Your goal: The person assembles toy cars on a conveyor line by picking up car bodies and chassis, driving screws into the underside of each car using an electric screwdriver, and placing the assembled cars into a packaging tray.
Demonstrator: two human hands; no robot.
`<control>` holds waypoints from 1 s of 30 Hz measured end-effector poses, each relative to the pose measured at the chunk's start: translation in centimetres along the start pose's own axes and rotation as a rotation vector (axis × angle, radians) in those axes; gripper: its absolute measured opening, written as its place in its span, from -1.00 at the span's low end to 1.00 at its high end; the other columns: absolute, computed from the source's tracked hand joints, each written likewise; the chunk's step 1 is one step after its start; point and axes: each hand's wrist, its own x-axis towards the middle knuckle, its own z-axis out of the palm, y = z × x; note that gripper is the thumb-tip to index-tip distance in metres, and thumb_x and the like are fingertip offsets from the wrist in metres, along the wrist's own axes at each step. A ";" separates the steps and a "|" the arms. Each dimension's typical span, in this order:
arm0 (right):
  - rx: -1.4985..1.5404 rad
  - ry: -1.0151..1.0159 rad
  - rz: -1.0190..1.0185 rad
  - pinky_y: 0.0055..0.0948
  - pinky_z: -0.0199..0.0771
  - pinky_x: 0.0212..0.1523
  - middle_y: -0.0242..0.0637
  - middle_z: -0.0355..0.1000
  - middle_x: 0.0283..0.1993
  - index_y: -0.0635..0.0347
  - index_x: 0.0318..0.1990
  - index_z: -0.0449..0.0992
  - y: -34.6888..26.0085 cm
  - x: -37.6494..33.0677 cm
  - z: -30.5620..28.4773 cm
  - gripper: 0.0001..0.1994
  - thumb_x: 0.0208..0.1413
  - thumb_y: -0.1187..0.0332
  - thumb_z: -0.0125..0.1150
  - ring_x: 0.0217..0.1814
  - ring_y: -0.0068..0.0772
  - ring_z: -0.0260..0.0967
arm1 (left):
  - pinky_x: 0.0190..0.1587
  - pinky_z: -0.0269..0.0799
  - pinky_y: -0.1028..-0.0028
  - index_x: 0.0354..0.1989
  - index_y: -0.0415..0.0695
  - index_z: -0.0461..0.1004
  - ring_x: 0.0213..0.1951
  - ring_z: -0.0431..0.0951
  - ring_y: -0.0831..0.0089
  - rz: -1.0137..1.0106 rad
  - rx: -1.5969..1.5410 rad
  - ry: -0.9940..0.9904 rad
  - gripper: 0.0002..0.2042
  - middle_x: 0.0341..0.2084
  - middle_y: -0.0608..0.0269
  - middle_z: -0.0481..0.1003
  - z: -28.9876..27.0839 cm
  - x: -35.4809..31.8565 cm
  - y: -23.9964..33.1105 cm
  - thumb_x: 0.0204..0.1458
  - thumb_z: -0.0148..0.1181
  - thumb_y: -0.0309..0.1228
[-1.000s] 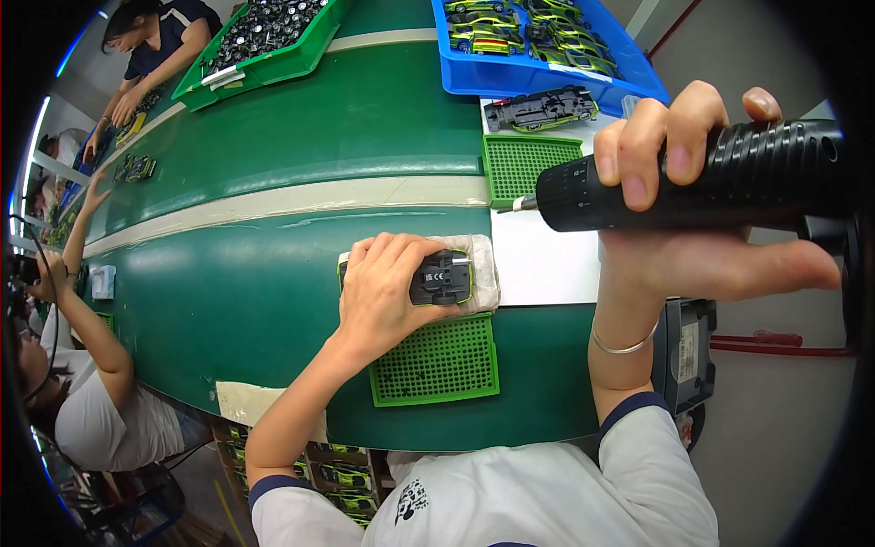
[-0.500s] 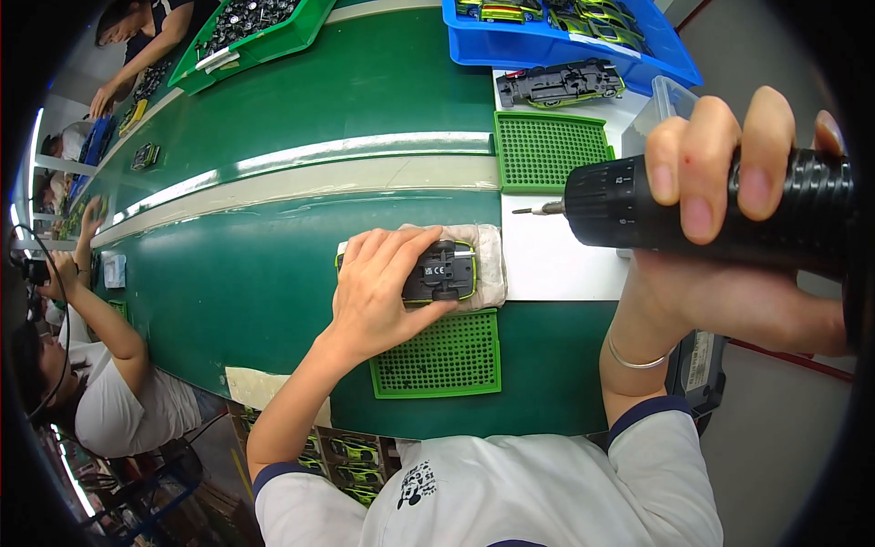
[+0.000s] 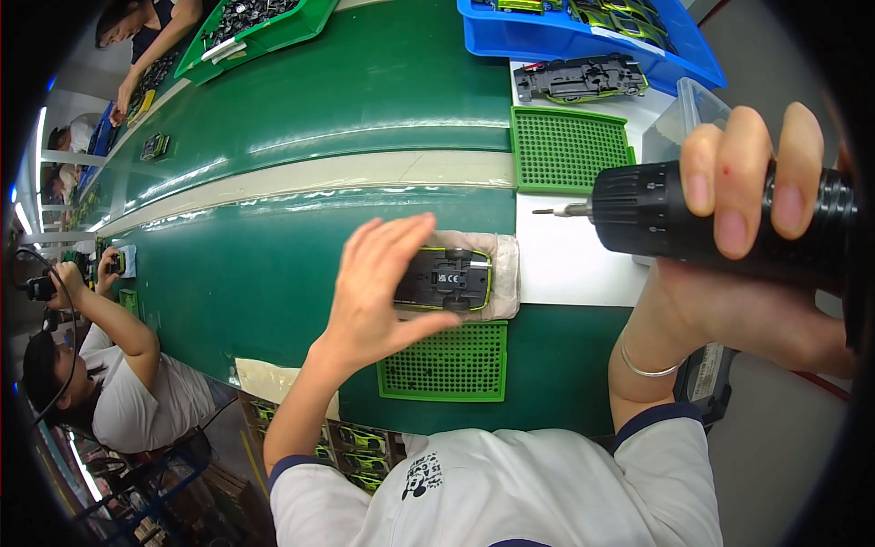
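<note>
Nearest the person, a green perforated mat (image 3: 447,362) lies at the front edge of the green tabletop (image 3: 273,264). Just beyond the mat, a toy car (image 3: 444,278), black underside up with yellow-green edges, rests on a pale cloth pad (image 3: 504,273). The left hand (image 3: 383,283) is spread wide, fingers straight and lifted, its thumb touching the car's near edge while the fingertips hover over the car's left end; it grips nothing. To the right, the right hand (image 3: 747,246) is wrapped around a black electric screwdriver (image 3: 720,223), held level above the tabletop, its bit (image 3: 558,211) pointing left over a white sheet (image 3: 574,264), well apart from the car. Behind the sheet sits a second green mat (image 3: 567,149), and beyond it another black car chassis (image 3: 581,77) lies in front of a blue bin (image 3: 556,38) of car parts. A clear plastic box (image 3: 679,123) stands right of the mat. Far left, a green tray (image 3: 260,36) holds dark parts, and other people work along the tabletop.
</note>
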 end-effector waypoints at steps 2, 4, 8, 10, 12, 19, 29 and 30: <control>-0.006 0.010 -0.002 -0.46 0.14 -0.63 -0.37 0.11 -0.54 0.09 -0.08 0.22 0.0 0.2 0.0 -0.21 -0.25 -0.43 -0.27 -0.69 -0.51 0.06 | 0.09 0.04 0.24 0.00 -0.17 0.25 -0.03 0.28 0.21 -0.078 -0.004 0.066 -0.37 -0.07 0.11 0.31 -0.8 -0.5 -0.8 -0.37 0.29 -0.33; 0.005 0.011 0.008 -0.46 0.14 -0.63 -0.37 0.11 -0.54 0.09 -0.08 0.22 -0.6 0.5 0.1 -0.22 -0.24 -0.43 -0.28 -0.69 -0.50 0.06 | 0.09 0.03 0.25 0.00 -0.16 0.24 0.00 0.24 0.19 -0.170 -0.028 -0.057 -0.37 -0.07 0.10 0.29 -1.7 -0.8 -1.7 -0.36 0.30 -0.31; 0.011 0.010 0.013 -0.46 0.14 -0.65 -0.36 0.11 -0.55 0.09 -0.08 0.22 0.2 0.2 0.5 -0.22 -0.23 -0.42 -0.29 -0.70 -0.50 0.06 | 0.08 0.03 0.28 0.00 -0.14 0.24 0.02 0.21 0.18 -0.255 -0.113 -0.237 -0.35 -0.06 0.09 0.27 -1.8 1.0 -2.1 -0.36 0.31 -0.26; 0.007 0.013 0.010 -0.46 0.14 -0.65 -0.36 0.11 -0.55 0.09 -0.08 0.22 0.3 0.3 0.4 -0.23 -0.22 -0.42 -0.29 -0.70 -0.50 0.06 | 0.07 0.02 0.31 0.00 -0.12 0.24 0.01 0.20 0.18 -0.232 -0.129 -0.427 -0.35 -0.09 0.10 0.27 -1.6 2.1 -2.3 -0.35 0.31 -0.20; 0.002 0.019 0.005 -0.46 0.14 -0.66 -0.35 0.12 -0.55 0.09 -0.08 0.22 0.4 0.4 0.4 -0.23 -0.22 -0.42 -0.30 -0.70 -0.49 0.07 | 0.08 0.00 0.30 0.01 -0.11 0.23 0.01 0.20 0.20 -0.239 -0.123 -0.516 -0.34 -0.10 0.11 0.27 -1.5 2.8 -2.7 -0.34 0.29 -0.14; -0.003 0.038 -0.026 -0.47 0.14 -0.68 -0.34 0.12 -0.56 0.10 -0.09 0.21 -0.4 0.6 -0.2 -0.24 -0.20 -0.41 -0.31 -0.71 -0.49 0.07 | 0.13 -0.09 0.20 0.08 -0.06 0.16 0.10 0.09 0.17 -0.196 0.010 -0.532 -0.25 0.04 0.11 0.15 -1.2 2.3 -3.0 -0.35 0.29 -0.08; -0.010 0.060 -0.100 -0.47 0.14 -0.71 -0.33 0.13 -0.57 0.10 -0.10 0.21 -1.7 0.5 -2.1 -0.26 -0.17 -0.39 -0.34 -0.73 -0.47 0.08 | 0.18 -0.39 -0.01 0.09 -0.16 0.10 0.20 -0.06 0.07 0.180 0.180 0.584 -0.53 0.07 0.01 0.13 -2.2 6.7 2.1 -0.05 -0.01 -0.42; -0.017 0.063 -0.104 -0.47 0.14 -0.71 -0.33 0.13 -0.57 0.10 -0.10 0.21 -1.7 0.5 -2.3 -0.26 -0.17 -0.39 -0.34 -0.73 -0.47 0.08 | 0.17 -0.41 -0.03 0.09 -0.17 0.09 0.20 -0.06 0.07 0.148 0.325 0.474 -0.53 0.09 0.03 0.11 0.1 6.2 2.1 -0.06 -0.02 -0.45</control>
